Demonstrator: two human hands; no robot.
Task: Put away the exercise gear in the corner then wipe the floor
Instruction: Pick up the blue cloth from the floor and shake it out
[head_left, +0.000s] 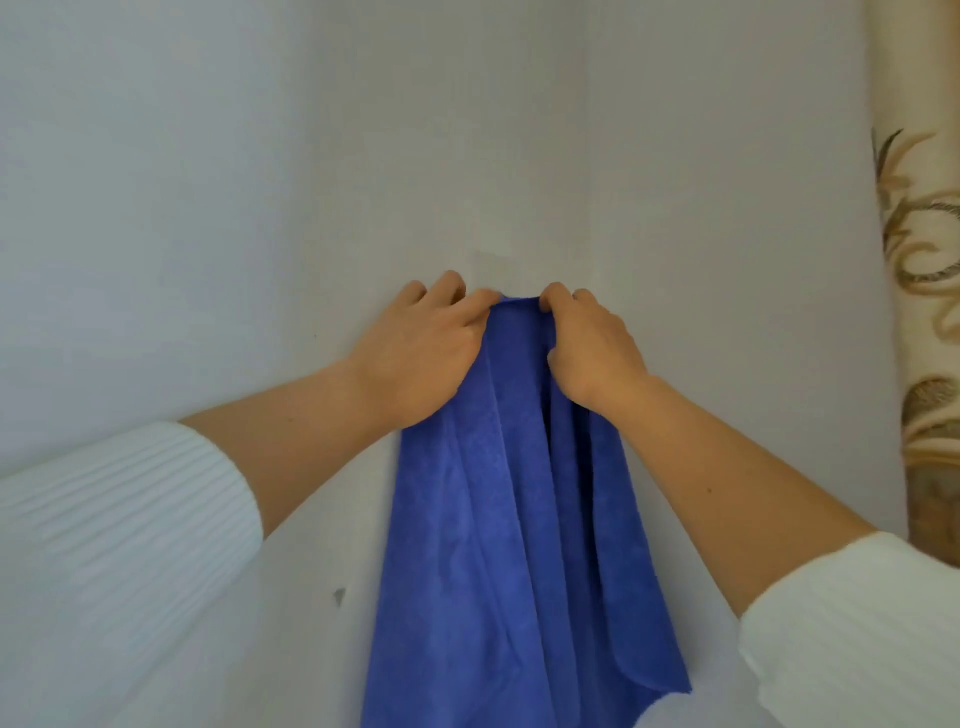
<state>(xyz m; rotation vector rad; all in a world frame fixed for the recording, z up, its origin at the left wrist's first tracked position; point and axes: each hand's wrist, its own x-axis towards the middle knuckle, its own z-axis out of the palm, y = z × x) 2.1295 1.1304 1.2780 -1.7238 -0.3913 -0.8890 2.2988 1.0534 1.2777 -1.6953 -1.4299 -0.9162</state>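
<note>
1. The blue cloth hung flat against the white wall, about midway across it. Its top edge was bunched narrow. Below that it widened in long vertical folds and ran out of view at the bottom.
2. The left hand was at the cloth's top left corner, back toward the camera. Forefinger and thumb were closed together on the top edge, pinching it. The other fingers lay spread on the bare wall just beside. The heel of the hand overlapped the cloth's left edge.
3. The right hand was at the cloth's top right corner, knuckles up. Its fingers were curled tight, gripping a gathered fold of the top edge, and the thumb pressed into the fold lower down.
4. The two hands were near each other but apart, with only the bunched top of the cloth between them.
5. Could not tell what, if anything, held the cloth to the wall; that spot was hidden by cloth and fingers.
6. Both sleeves were white, ribbed, and ended mid-forearm. The left sleeve was at the lower left. The right sleeve was at the lower right and crossed in front of the cloth's lower right edge.
7. A small grey mark showed on the wall, low and just left of the cloth.
8. A cream curtain with a tan scroll pattern ran along the wall's right edge, well apart from the cloth.
</note>
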